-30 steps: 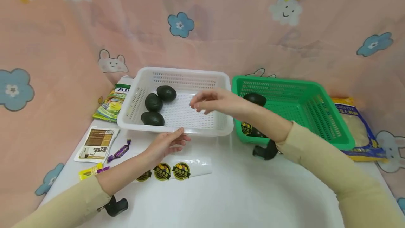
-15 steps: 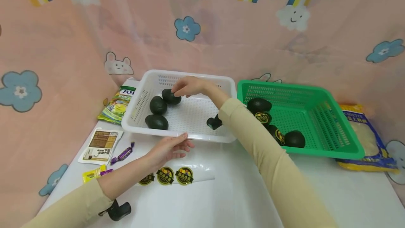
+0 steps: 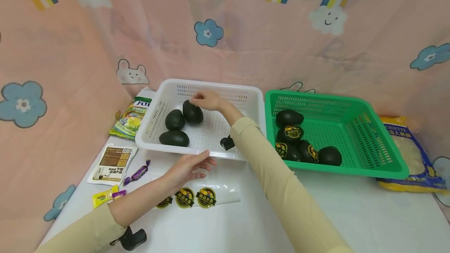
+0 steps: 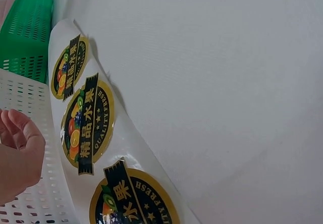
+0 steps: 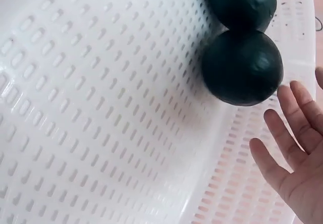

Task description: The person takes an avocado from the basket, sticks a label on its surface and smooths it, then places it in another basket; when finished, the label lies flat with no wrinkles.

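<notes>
Inside the white basket (image 3: 225, 152) lie three dark avocados. My right hand (image 3: 207, 100) reaches into it, fingertips at the top of the rearmost avocado (image 3: 193, 112). In the right wrist view the fingers (image 5: 290, 138) are spread and relaxed, with the tips beside an avocado (image 5: 242, 67); a firm hold does not show. My left hand (image 3: 186, 169) is at the basket's front rim, thumb against the edge and the other fingers loosely bent below it. A second avocado (image 3: 175, 120) and a third avocado (image 3: 174, 138) lie along the basket's left side.
To the right stands a green basket (image 3: 365, 172) with several avocados, some bearing round stickers. A sticker strip (image 3: 225, 194) lies in front of the white basket. Around them are a Fox's bag (image 3: 131, 118), a brown-and-white packet (image 3: 112, 163), wrapped candies (image 3: 138, 171) and a blue-yellow bag (image 3: 408, 155).
My right hand has moved left from near the green basket to the rear avocado, which has turned more upright. My left hand stays at the white basket's rim.
</notes>
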Tool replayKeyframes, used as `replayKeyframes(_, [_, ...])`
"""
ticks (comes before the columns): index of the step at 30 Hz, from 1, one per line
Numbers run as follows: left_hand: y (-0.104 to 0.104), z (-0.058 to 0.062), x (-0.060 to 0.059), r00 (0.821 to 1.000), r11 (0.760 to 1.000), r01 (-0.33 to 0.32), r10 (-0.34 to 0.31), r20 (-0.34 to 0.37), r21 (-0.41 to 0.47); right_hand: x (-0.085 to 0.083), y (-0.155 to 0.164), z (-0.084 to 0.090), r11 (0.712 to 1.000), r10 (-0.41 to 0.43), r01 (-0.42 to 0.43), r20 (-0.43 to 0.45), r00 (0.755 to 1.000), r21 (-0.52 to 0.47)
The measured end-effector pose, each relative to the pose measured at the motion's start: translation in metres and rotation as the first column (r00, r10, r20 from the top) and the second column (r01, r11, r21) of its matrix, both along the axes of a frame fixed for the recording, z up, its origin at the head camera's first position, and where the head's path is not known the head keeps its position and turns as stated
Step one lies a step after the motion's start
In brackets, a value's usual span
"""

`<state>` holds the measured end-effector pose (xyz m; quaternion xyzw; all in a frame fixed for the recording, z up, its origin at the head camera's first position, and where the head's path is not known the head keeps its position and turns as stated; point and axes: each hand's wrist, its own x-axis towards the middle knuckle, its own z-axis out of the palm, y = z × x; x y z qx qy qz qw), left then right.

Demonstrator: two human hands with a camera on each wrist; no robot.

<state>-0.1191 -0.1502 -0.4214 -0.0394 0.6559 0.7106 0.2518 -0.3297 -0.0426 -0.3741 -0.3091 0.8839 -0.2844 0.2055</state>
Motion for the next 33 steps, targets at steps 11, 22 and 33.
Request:
replayKeyframes(11, [0.000, 0.000, 0.000, 1.000, 1.000, 0.024, -0.024, -0.014, 0.008, 0.007, 0.000, -0.007, 0.969, 0.176, -0.195, 0.130, 0.976, 0.152])
replayKeyframes(22, [-0.001, -0.001, -0.001, 0.999, 0.999, 0.033, -0.033, -0.017, -0.008, 0.019, 0.007, -0.014, 0.961, 0.133, -0.224, 0.438, 0.889, 0.164])
replayKeyframes(33, [-0.002, -0.002, -0.003, 1.000, 1.000, 0.022, -0.022, -0.019, -0.017, 0.016, 0.022, -0.007, 0.960, 0.111, -0.221, 0.490, 0.865, 0.173])
